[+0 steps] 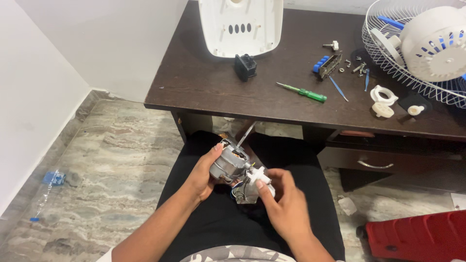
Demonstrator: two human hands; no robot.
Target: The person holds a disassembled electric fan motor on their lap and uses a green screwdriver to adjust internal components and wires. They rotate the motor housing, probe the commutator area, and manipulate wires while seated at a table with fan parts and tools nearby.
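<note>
Centrally, above the lap, the left hand (201,177) is clamped around a grey fan motor (229,162), its shaft (246,134) pointing up toward the dark worktop (204,82). Just right, the right hand (286,204) pinches the white plastic part (259,175) at the motor's end. Farther right on the worktop lie a green screwdriver (303,92) and fan grille (417,48).

Screwdriver (302,91) lies on desk (204,82), behind motor (230,162).

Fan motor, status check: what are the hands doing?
Left hand grips fan motor. Right hand pinches white plastic part at its rear. Nothing obstructing.
</note>
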